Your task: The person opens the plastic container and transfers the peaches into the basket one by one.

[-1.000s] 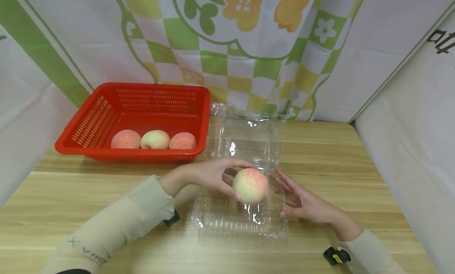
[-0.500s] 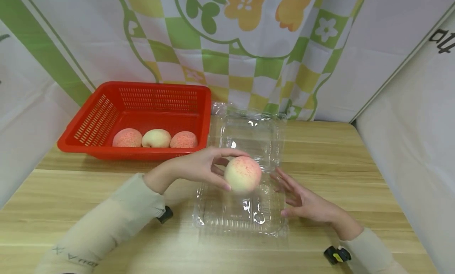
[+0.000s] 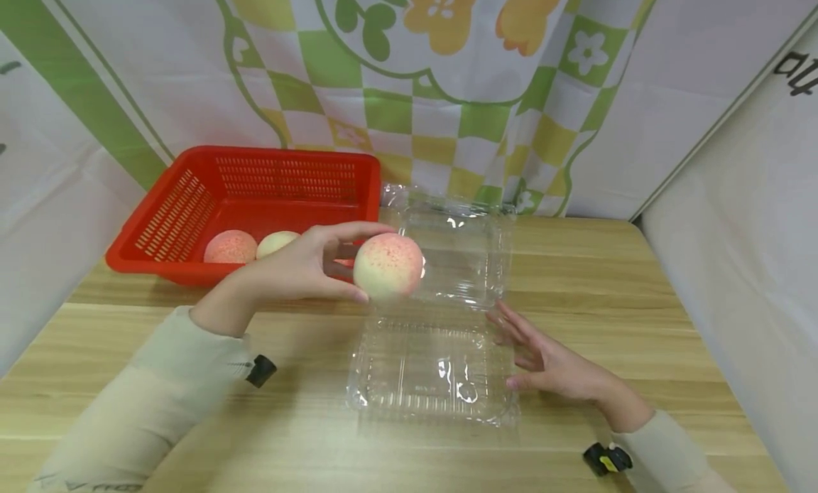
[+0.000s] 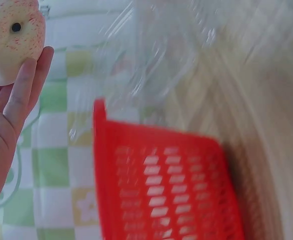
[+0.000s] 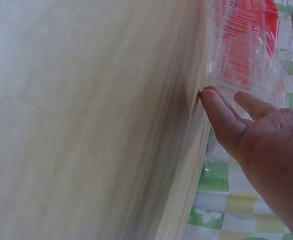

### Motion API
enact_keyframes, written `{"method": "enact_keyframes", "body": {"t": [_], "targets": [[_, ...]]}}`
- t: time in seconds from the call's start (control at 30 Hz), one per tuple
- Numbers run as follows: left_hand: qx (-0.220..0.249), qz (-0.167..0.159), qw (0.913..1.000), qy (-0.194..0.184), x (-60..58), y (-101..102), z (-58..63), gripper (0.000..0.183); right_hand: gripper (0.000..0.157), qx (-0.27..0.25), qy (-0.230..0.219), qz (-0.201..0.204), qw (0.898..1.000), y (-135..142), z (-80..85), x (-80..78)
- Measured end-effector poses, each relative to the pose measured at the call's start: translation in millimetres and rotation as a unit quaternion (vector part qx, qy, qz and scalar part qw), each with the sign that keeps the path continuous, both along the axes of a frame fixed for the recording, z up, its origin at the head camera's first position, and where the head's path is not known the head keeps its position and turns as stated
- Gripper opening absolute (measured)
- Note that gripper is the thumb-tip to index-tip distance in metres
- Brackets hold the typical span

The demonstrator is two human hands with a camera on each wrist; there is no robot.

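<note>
My left hand (image 3: 297, 266) grips a pale yellow and pink peach (image 3: 388, 266) between thumb and fingers, held up beside the right wall of the red basket (image 3: 185, 269). In the left wrist view the peach (image 4: 14, 42) shows a small dark hole at one end. A clear plastic clamshell box (image 3: 428, 379) lies with its lid (image 3: 450, 248) folded back behind it. Against the box's right side rests my right hand (image 3: 549, 365), its fingers loosely extended. Inside the basket sit a pink peach (image 3: 230, 247) and a pale one (image 3: 276, 243), partly covered by my left hand.
The basket and box stand on a wood-grain table (image 3: 594, 287). Behind them hangs a green and yellow checked curtain (image 3: 434, 123), with white cloth walls at both sides. A black wrist camera (image 3: 607, 459) sits at my right cuff.
My left hand has carried the peach from over the box's base up and left toward the basket. My right hand has stayed at the box's side.
</note>
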State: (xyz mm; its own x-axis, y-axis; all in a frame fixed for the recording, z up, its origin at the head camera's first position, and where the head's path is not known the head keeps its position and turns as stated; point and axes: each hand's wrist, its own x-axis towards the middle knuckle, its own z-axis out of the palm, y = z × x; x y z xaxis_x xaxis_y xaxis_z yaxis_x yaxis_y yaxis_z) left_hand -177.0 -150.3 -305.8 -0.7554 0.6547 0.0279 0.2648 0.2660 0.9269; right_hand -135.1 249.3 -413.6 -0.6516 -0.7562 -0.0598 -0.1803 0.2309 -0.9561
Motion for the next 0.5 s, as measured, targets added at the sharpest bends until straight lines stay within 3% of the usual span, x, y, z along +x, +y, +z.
{"method": "enact_keyframes", "body": {"t": [0.23,0.5], "targets": [[0.024,0.047,0.9975,0.047,-8.3,-26,16.6,0.078,0.109,0.000,0.001,0.002,1.000,0,0.5,2.1],[-0.025,0.154,0.9867,0.047,-18.0,-55,28.8,0.075,0.108,-0.001,0.000,0.002,1.000,4,0.0,3.5]]}}
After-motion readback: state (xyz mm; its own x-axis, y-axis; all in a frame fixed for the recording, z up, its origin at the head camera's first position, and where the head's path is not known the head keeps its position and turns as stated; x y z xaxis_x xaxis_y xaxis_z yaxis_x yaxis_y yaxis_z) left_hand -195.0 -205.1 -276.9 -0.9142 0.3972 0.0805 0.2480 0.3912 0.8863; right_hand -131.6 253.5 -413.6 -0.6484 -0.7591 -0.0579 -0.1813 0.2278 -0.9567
